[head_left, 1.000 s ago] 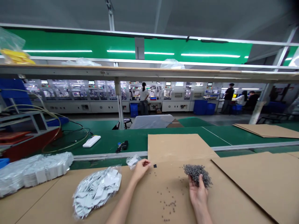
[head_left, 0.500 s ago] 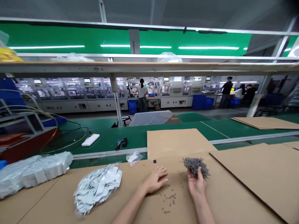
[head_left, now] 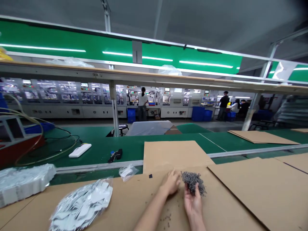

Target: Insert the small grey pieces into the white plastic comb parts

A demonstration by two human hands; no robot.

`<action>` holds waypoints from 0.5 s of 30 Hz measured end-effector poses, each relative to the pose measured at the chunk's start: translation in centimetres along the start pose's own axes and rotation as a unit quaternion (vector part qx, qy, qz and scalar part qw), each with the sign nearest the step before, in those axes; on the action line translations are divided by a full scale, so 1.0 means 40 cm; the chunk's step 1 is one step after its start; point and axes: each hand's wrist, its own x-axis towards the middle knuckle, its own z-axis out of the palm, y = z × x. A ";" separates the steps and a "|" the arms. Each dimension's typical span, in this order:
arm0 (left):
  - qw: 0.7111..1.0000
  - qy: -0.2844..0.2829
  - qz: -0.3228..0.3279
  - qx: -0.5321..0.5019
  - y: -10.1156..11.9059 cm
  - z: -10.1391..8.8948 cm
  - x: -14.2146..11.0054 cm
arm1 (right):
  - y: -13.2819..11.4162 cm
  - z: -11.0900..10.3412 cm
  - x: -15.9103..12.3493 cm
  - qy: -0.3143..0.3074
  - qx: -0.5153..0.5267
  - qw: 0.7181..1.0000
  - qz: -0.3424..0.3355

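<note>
A clump of small grey parts [head_left: 193, 182], too small to name more exactly, rests in my right hand [head_left: 193, 202], with the fingers and thumb closed round its underside. Just left of it, my left hand [head_left: 172, 182] is low over the cardboard sheet [head_left: 134, 199], back of the hand up and fingers curled in. Its fingertips are partly hidden, so what they hold, if anything, does not show. Between my forearms, several loose grey parts [head_left: 166, 218] lie scattered on the cardboard.
On the left are a clear bag of white flat pieces [head_left: 83, 203] and wrapped stacks of white pieces [head_left: 25, 181]. A small plastic bag [head_left: 127, 172] lies near the metal rail. More cardboard sheets [head_left: 264, 183] lie right. Beyond, people stand and sit by machines.
My left hand has moved closer to the grey clump, and its spread fingers have curled in. My right hand still holds the clump. The camera view has tilted and shifted.
</note>
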 end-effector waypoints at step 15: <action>0.986 -0.054 0.161 0.005 0.033 -0.006 -0.168 | 0.007 0.010 -0.015 -0.004 -0.035 0.999 -0.009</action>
